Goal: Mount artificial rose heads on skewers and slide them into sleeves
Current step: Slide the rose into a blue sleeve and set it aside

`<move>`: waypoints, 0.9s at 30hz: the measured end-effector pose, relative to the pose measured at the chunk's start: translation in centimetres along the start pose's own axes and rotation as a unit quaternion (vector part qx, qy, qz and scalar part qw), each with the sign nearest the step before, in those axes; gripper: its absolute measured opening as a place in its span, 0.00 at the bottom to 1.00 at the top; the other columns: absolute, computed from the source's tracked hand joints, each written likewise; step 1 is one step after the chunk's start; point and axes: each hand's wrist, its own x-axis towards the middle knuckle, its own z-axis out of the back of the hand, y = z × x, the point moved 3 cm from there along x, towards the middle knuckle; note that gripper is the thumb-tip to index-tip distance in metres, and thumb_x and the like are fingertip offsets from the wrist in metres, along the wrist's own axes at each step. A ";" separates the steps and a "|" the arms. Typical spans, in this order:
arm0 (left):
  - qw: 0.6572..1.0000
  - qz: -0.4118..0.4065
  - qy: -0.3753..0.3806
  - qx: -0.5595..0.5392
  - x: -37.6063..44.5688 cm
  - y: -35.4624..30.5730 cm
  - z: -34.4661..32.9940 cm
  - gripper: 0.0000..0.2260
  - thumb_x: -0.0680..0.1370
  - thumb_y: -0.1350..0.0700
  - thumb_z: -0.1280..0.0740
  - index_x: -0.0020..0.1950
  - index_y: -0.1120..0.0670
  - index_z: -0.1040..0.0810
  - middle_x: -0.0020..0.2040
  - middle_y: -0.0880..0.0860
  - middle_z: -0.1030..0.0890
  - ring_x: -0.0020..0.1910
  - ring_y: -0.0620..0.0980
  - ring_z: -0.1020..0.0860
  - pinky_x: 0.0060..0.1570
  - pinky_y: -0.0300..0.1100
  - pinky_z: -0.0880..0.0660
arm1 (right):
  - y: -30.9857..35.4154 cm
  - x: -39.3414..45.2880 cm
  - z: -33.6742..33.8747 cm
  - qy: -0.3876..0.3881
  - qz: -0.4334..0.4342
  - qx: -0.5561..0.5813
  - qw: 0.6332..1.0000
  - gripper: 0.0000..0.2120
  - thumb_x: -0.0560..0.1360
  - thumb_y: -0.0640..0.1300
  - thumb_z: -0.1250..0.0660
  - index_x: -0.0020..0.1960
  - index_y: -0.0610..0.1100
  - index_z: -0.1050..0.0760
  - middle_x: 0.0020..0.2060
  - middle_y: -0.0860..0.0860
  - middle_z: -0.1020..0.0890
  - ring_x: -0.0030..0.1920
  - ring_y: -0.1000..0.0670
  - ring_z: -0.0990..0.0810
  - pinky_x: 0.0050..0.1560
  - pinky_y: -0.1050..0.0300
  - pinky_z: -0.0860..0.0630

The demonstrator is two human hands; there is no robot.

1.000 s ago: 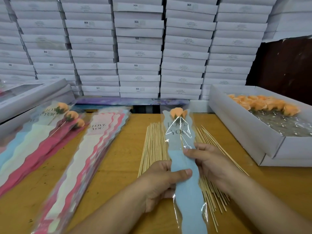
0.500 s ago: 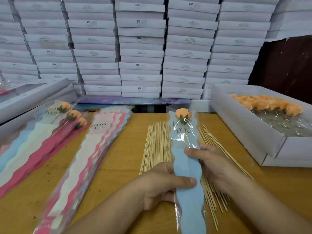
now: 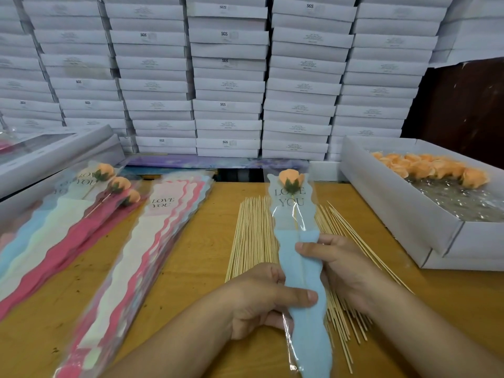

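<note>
**Inspector A:** Against the earlier frames, the blue sleeve (image 3: 302, 271) is sitting a little further from the person, and the rose head (image 3: 290, 178) is now lying deeper in the clear "LOVE YOU" top, its skewer running down inside the sleeve. Both grips are remaining where they were.

**Inspector B:** Hand states?

**Inspector A:** The left hand (image 3: 261, 298) is gripping the lower part of the sleeve, thumb pressing across its front. The right hand (image 3: 341, 266) is pinching the sleeve higher up, thumb on the blue panel, fingers curling behind.

**Inspector B:** Surroundings?

**Inspector A:** The sleeve is hanging over a spread of bare skewers (image 3: 253, 236) lying on the wooden table (image 3: 207, 241); the hands and sleeve are covering the middle of that spread. To the left, a stack of empty sleeves (image 3: 152, 241) is lying flat, and beyond it a pile of finished sleeved roses (image 3: 81, 208). To the right, an open white box (image 3: 381, 203) is holding loose orange rose heads (image 3: 436, 167). Stacked white boxes (image 3: 226, 77) are filling the background.
</note>
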 end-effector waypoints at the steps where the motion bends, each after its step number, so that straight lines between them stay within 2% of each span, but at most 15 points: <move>1: 1.000 0.008 0.009 0.004 -0.1 0.0 -0.1 0.12 0.75 0.62 0.26 0.58 0.58 0.17 0.54 0.58 0.14 0.51 0.54 0.15 0.47 0.46 0.16 | 0.0 0.1 0.1 -0.005 0.000 0.002 1.000 0.08 0.74 0.37 0.29 0.53 0.39 0.16 0.47 0.41 0.13 0.47 0.41 0.13 0.44 0.50 0.16; 4: 0.999 0.030 0.027 0.029 -0.2 0.0 -0.2 0.09 0.75 0.63 0.25 0.55 0.57 0.15 0.52 0.56 0.14 0.48 0.52 0.15 0.43 0.42 0.17 | -0.1 0.3 0.4 -0.031 0.004 0.007 0.999 0.08 0.73 0.38 0.28 0.52 0.38 0.17 0.47 0.41 0.13 0.46 0.42 0.13 0.40 0.52 0.16; 10: 0.999 0.028 0.022 0.034 -0.2 0.0 -0.1 0.11 0.75 0.66 0.26 0.57 0.60 0.16 0.53 0.57 0.14 0.50 0.53 0.15 0.45 0.42 0.17 | -0.1 0.4 0.5 -0.036 0.008 0.005 0.999 0.09 0.73 0.39 0.27 0.53 0.38 0.17 0.47 0.42 0.13 0.46 0.43 0.13 0.40 0.54 0.17; 16: 1.000 0.009 0.005 0.017 -0.2 -0.1 0.3 0.08 0.75 0.67 0.27 0.52 0.58 0.15 0.50 0.57 0.14 0.49 0.53 0.15 0.49 0.45 0.17 | 0.0 0.2 0.1 0.014 0.001 0.002 1.000 0.12 0.73 0.39 0.27 0.55 0.39 0.17 0.50 0.42 0.13 0.50 0.41 0.14 0.46 0.51 0.16; 20: 1.000 0.009 -0.005 0.016 -0.2 -0.2 0.5 0.07 0.75 0.66 0.26 0.49 0.56 0.14 0.50 0.57 0.14 0.49 0.54 0.15 0.49 0.46 0.17 | 0.0 0.0 -0.1 0.039 -0.007 0.002 0.999 0.10 0.71 0.37 0.26 0.52 0.40 0.16 0.50 0.41 0.14 0.51 0.41 0.14 0.47 0.50 0.16; 23: 1.000 0.013 -0.005 0.014 -0.2 -0.2 0.5 0.08 0.75 0.66 0.26 0.51 0.56 0.14 0.51 0.57 0.14 0.51 0.54 0.15 0.50 0.46 0.17 | -0.1 0.0 -0.1 0.035 -0.008 0.000 0.999 0.10 0.71 0.36 0.27 0.52 0.39 0.16 0.49 0.41 0.13 0.50 0.41 0.14 0.45 0.52 0.16; 27: 1.000 0.003 -0.028 0.010 -0.1 -0.3 0.4 0.09 0.76 0.62 0.26 0.56 0.58 0.17 0.51 0.57 0.14 0.48 0.53 0.14 0.45 0.44 0.16 | -0.1 0.1 0.1 0.016 -0.003 0.006 1.000 0.11 0.73 0.35 0.28 0.55 0.38 0.18 0.49 0.41 0.13 0.49 0.41 0.14 0.43 0.53 0.16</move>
